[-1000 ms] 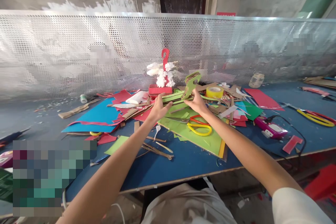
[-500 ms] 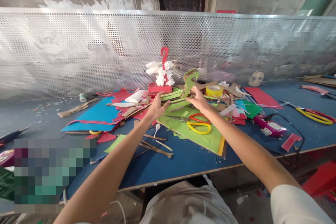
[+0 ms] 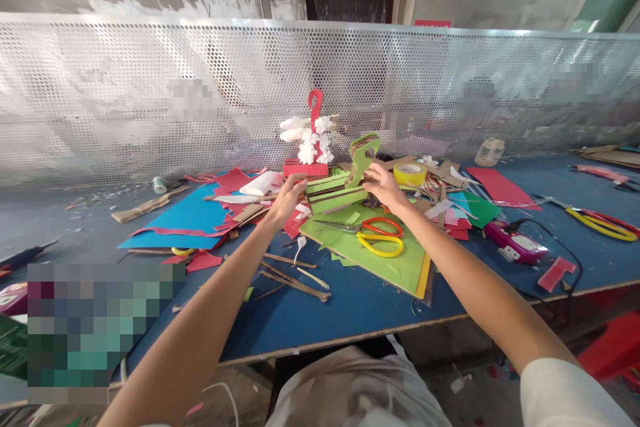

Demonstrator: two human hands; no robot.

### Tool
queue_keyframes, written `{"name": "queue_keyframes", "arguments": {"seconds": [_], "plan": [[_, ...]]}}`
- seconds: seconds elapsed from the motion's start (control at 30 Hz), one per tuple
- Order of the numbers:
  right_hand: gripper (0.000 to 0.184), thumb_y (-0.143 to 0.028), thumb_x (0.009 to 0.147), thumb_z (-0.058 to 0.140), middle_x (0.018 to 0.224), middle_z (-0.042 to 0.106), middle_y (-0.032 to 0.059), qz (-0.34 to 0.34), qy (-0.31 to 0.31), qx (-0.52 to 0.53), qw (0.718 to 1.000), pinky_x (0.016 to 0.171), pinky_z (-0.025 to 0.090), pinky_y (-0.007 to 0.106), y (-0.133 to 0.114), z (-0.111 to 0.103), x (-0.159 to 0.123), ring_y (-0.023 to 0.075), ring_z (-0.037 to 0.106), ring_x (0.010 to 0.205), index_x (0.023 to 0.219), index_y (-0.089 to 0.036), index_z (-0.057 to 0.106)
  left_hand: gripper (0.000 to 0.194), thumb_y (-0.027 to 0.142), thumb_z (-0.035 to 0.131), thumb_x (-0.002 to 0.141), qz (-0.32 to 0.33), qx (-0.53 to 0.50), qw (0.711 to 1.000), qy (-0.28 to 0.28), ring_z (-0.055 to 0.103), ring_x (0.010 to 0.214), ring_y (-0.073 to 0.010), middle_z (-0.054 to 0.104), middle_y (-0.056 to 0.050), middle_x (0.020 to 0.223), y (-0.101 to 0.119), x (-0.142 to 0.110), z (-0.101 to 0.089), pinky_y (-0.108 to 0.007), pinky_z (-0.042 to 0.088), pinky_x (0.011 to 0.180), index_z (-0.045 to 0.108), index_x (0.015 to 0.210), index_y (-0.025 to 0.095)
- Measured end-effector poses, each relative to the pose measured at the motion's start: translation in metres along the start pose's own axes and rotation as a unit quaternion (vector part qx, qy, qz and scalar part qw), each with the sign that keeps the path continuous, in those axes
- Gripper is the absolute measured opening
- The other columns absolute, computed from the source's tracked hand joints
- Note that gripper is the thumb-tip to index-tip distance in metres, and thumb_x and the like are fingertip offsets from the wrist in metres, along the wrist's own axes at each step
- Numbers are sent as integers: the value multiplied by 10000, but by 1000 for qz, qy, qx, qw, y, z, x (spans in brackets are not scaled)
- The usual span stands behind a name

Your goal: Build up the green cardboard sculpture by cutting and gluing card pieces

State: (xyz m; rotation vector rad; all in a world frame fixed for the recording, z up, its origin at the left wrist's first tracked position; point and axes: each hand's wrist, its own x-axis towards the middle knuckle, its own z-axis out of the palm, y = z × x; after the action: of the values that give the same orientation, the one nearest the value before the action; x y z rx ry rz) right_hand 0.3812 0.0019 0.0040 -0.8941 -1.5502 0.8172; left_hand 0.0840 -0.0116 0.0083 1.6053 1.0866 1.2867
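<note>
A green-covered cardboard model (image 3: 336,200) with a long layered base and a curved, hook-topped upright (image 3: 362,159) rests on the pile ahead of me. At its left end is my left hand (image 3: 289,201), fingers stretched out with the tips against or very near the edge. My right hand (image 3: 384,187) is beside the right end, its fingers apart and their tips at the foot of the upright. In front lie scissors (image 3: 381,244) with one orange and one yellow handle loop, on a green sheet (image 3: 400,275).
Behind stands a red cardboard piece (image 3: 306,169) bearing white flowers, before a perforated metal screen (image 3: 240,93). Yellow tape (image 3: 410,175), blue sheets (image 3: 173,220), red card (image 3: 503,187), pliers (image 3: 600,221) and a purple power socket (image 3: 517,244) lie around. Sticks (image 3: 295,285) sit near the front.
Both hands have drawn outward from the green model, left hand to the left and right hand to the right, uncovering more of its front. The model stays about where it was.
</note>
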Motion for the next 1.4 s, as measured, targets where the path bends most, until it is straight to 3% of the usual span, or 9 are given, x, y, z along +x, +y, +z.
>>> {"name": "queue_keyframes", "arguments": {"seconds": [0.23,0.4,0.67,0.93,1.0,1.1,1.17,1.23,1.4], "plan": [[561,-223,750,703,1404,718,115,4,7,17,1000,1149,519,536,-1,-4,0,315,595,1432,1305,-271,642,377,520,765,844,-75,-144,983,90,748,905,-182,761,-93,1154,-4,5,-11,-354,618,856,586,987,221],[544,-231,750,690,1417,716,91,5,-12,35,999,1152,517,549,-7,-5,-5,307,586,1444,1289,-288,646,341,474,787,820,-58,-21,991,116,673,677,-157,705,-46,706,-13,11,-28,-295,579,718,662,786,159],[514,-266,751,740,1438,700,102,1,-29,12,1000,1119,548,509,-13,-5,-10,310,644,1361,1253,-265,630,184,349,776,725,-28,183,981,63,670,668,-221,729,-58,681,-14,13,-47,-316,498,659,728,653,187],[506,-252,742,752,1376,725,102,-4,-20,16,1000,1100,560,514,-7,-6,-7,313,663,1323,1234,-266,632,231,458,786,780,23,406,911,70,695,791,-280,735,-54,751,-9,6,-61,-325,440,693,720,674,263],[509,-253,746,752,1390,719,103,-3,-24,11,1000,1107,555,513,-7,-6,-7,311,665,1320,1240,-264,629,347,542,667,896,22,416,907,68,712,854,-305,742,-81,778,-5,4,-57,-345,477,757,730,707,258],[517,-254,744,758,1404,711,111,-2,-23,5,1000,1117,547,516,-6,-6,-6,313,664,1323,1245,-258,630,516,632,470,1004,21,327,943,47,728,1051,-335,786,-129,1010,-2,1,-42,-387,537,889,780,1028,221],[517,-248,739,769,1405,711,118,-2,-19,6,1000,1138,527,532,-5,-6,-6,320,651,1347,1239,-253,636,640,684,525,968,18,217,976,8,688,1232,-346,724,-164,1340,-3,-1,-30,-420,561,971,659,1376,208],[509,-238,739,773,1403,715,124,-8,-16,8,1000,1159,506,542,-4,-6,-6,324,630,1379,1231,-249,644,816,687,678,877,8,166,985,-34,615,1367,-374,585,-206,1547,-6,-2,-19,-473,542,1066,536,1521,206],[517,-233,738,763,1389,726,124,-5,-13,13,1000,1134,527,538,2,-6,-3,315,673,1318,1240,-240,637,909,619,812,787,42,138,988,-62,565,1432,-404,554,-216,1572,-17,2,-6,-564,474,1170,520,1540,204]]}}
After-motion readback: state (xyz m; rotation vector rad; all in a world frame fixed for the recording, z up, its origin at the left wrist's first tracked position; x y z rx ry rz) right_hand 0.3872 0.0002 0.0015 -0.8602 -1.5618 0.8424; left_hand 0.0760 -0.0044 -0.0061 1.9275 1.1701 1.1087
